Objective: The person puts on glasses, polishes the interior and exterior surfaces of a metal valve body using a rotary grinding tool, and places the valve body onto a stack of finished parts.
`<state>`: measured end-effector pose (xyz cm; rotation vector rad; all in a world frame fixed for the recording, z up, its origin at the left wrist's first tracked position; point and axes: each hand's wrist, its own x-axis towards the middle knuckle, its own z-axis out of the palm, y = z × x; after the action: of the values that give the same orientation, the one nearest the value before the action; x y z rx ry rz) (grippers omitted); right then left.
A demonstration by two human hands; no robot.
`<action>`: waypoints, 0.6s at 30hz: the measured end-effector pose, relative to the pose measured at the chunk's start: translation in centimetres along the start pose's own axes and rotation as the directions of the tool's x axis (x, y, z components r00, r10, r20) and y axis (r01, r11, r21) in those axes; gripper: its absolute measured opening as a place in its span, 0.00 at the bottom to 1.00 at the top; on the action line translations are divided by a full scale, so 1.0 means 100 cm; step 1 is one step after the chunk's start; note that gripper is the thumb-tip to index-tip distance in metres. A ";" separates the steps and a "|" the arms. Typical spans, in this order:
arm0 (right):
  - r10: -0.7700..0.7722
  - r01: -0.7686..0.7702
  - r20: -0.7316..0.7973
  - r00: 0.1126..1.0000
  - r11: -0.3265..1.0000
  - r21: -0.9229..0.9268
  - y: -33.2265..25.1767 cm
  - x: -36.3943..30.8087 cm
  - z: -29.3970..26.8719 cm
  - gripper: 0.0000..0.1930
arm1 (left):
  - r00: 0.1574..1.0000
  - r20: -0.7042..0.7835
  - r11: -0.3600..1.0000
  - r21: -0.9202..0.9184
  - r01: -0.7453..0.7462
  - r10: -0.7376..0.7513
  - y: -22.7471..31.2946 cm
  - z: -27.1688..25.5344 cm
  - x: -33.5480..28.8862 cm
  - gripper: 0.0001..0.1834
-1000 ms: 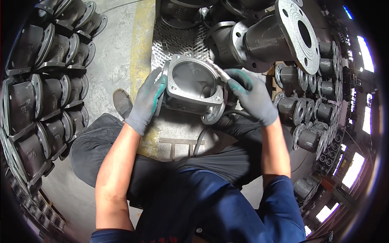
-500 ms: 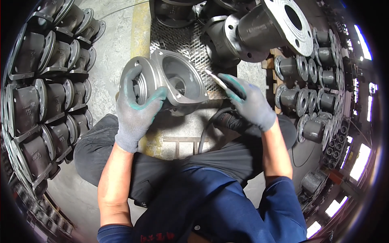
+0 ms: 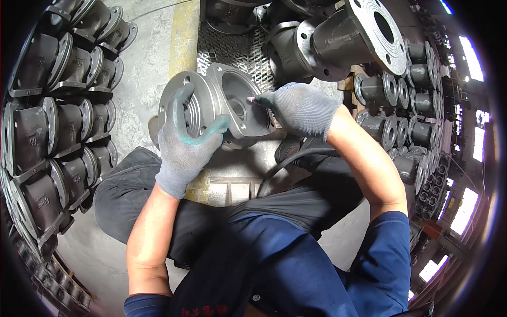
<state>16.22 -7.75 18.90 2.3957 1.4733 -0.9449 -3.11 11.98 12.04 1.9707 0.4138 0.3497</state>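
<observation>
A grey cast-iron valve body (image 3: 214,98) stands tilted between my knees, its flange facing left and a wide open cavity facing right. My left hand (image 3: 187,137) wears a grey and green glove and is closed on the round flange, fingers hooked into the bore and thumb on the side. My right hand (image 3: 303,108), gloved too, is closed around a slim tool (image 3: 252,99) whose pale tip points into the cavity. Most of the tool is hidden in the fist. Whether the tip touches the cavity wall I cannot tell.
Stacked flanged castings (image 3: 68,121) line the left side, and more flanged castings (image 3: 377,87) stand on the right. A large flanged pipe casting (image 3: 348,42) lies ahead on the right, beside a metal mesh plate (image 3: 224,47). A black hose (image 3: 296,157) curves over my right leg.
My right hand has moved left and turned, bringing the tool's tip from outside the valve body into its cavity. The valve body and my left hand have shifted slightly right.
</observation>
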 end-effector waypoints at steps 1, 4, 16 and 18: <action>0.023 -0.022 0.067 0.997 1.000 -0.014 -0.003 0.002 -0.004 0.16 | 1.000 -0.003 1.000 -0.003 0.001 -0.001 -0.001 0.000 0.000 0.40; 0.074 -0.073 0.117 0.990 0.997 -0.011 -0.010 0.004 -0.019 0.14 | 1.000 -0.016 0.999 -0.033 -0.023 0.022 -0.004 -0.001 -0.001 0.40; -0.039 0.039 0.007 0.999 0.997 -0.063 -0.020 0.000 -0.007 0.14 | 0.997 -0.042 0.998 0.014 -0.063 0.064 0.005 -0.003 -0.004 0.42; -0.016 0.016 -0.006 1.000 0.998 -0.066 -0.020 0.000 -0.005 0.14 | 0.996 -0.031 0.997 0.028 -0.077 0.078 0.010 -0.003 -0.005 0.42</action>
<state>14.78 -6.52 19.66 2.3460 1.5042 -0.8788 -3.53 11.63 13.00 2.0138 0.3647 0.4278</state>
